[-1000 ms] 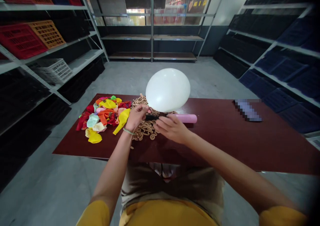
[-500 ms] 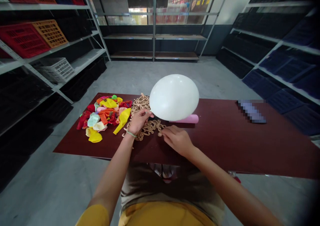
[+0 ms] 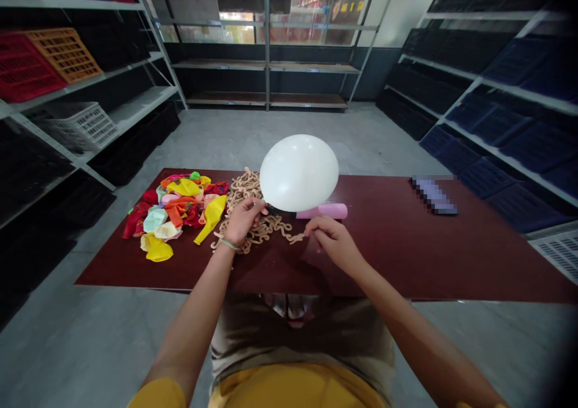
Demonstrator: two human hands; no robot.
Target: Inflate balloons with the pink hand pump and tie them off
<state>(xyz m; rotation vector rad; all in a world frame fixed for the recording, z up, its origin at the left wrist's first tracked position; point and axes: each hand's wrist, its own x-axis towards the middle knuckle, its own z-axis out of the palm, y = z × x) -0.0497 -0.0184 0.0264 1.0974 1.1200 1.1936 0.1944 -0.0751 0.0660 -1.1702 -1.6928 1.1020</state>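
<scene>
A white inflated balloon (image 3: 298,172) floats above the table's middle, its neck end pinched in the fingers of my left hand (image 3: 244,220). My right hand (image 3: 333,239) is closed on the end of a tan cord (image 3: 295,238) that trails out of a tangled tan heap (image 3: 244,188). Partly behind the balloon lies a pink cylinder (image 3: 332,210) with a dark end, likely a hand pump. To the left of the heap is a pile of limp balloons (image 3: 180,206) in red, yellow, orange, mint and cream.
On the dark red table (image 3: 397,245) a blurred-out phone-like object (image 3: 434,196) lies at the far right. Shelves with red, orange and white crates (image 3: 88,125) stand to the left, dark blue crates (image 3: 506,161) to the right. A white crate (image 3: 557,248) is beside the right edge.
My right hand has drawn the cord's end to the right, out of the heap. My left hand keeps its pinch on the balloon. The whole view has shifted slightly.
</scene>
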